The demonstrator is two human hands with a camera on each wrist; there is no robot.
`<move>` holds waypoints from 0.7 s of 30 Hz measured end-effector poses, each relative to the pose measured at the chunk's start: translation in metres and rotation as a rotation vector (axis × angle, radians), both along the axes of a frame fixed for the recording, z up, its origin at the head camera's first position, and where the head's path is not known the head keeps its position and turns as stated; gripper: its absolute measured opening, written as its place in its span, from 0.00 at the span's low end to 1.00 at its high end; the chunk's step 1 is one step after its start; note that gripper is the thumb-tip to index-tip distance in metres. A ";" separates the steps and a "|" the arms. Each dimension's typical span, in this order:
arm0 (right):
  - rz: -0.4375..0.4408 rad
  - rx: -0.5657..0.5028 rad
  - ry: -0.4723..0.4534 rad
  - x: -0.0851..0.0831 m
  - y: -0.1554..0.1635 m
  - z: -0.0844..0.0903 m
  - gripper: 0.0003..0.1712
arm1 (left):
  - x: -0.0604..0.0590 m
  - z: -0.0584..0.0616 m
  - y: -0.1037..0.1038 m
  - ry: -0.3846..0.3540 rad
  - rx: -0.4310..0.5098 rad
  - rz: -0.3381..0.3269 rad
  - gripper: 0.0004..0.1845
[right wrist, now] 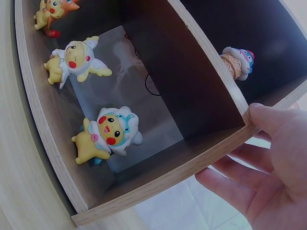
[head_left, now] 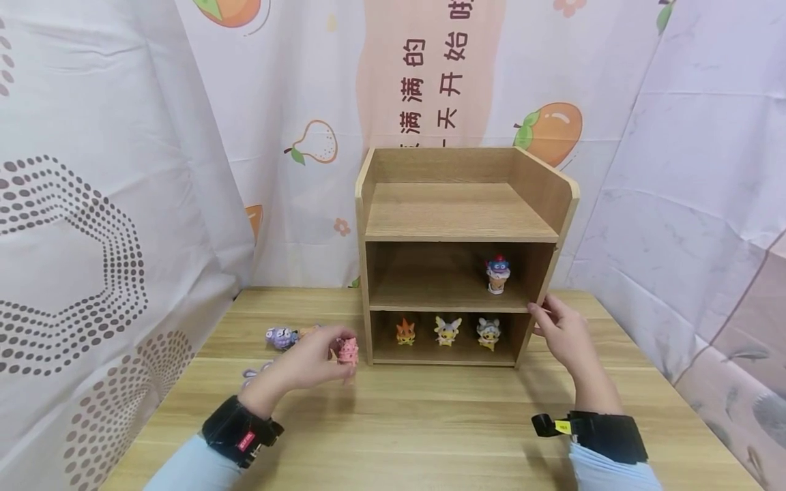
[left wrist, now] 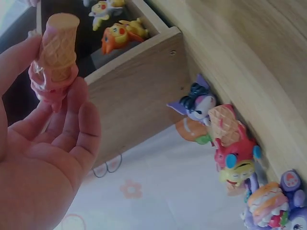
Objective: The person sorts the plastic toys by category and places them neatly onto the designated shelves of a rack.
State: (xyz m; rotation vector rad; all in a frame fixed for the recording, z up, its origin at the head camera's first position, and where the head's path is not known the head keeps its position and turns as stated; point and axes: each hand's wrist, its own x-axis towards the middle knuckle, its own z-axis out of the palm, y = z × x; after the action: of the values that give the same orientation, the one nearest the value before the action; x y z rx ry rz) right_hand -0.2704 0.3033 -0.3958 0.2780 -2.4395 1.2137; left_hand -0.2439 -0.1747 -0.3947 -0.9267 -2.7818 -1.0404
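Note:
My left hand holds a pink ice-cream-cone figurine just left of the wooden shelf. Seen in the left wrist view, the figurine is upside down, its tan cone upward, between thumb and fingers. My right hand grips the front edge of the shelf's right side panel, thumb at the middle board and fingers along the outside. A blue-and-white cone figurine stands at the right of the middle level. On the bottom level stand an orange-hooded figurine, a white-eared one and a grey-white-hooded one.
Left of the shelf, several figurines lie on the table, including a purple one and, in the left wrist view, a red one with a cone. Patterned cloth hangs behind and at both sides.

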 end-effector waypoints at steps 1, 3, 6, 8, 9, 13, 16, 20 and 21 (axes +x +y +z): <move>0.000 -0.001 -0.001 0.000 0.000 0.000 0.30 | 0.001 0.001 0.001 0.012 0.003 0.007 0.27; 0.001 -0.003 -0.002 0.000 0.000 0.000 0.30 | 0.003 0.004 0.003 0.041 0.011 0.018 0.28; 0.004 -0.005 -0.005 0.001 0.000 0.000 0.30 | 0.006 0.007 0.005 0.088 0.025 0.035 0.28; 0.006 -0.006 -0.007 0.001 0.000 0.000 0.31 | 0.007 0.008 0.007 0.113 0.037 0.042 0.29; 0.006 -0.006 -0.009 0.001 0.000 0.001 0.31 | 0.008 0.009 0.007 0.122 0.042 0.044 0.29; 0.004 0.002 -0.006 0.001 0.001 0.001 0.31 | 0.010 0.011 0.011 0.159 0.071 0.047 0.30; 0.004 0.009 -0.001 0.001 0.000 0.001 0.30 | 0.013 0.013 0.014 0.187 0.101 0.047 0.30; 0.006 0.011 0.005 0.001 0.000 0.001 0.29 | 0.015 0.016 0.019 0.250 0.127 0.059 0.30; 0.005 0.012 0.006 0.001 0.000 0.001 0.29 | 0.015 0.017 0.021 0.271 0.131 0.063 0.30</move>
State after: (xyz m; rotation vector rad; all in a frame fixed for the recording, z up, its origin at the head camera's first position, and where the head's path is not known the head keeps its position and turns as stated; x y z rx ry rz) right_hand -0.2697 0.3037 -0.3950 0.2906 -2.4431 1.1998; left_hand -0.2288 -0.1539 -0.3779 -0.8838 -2.4754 -0.9911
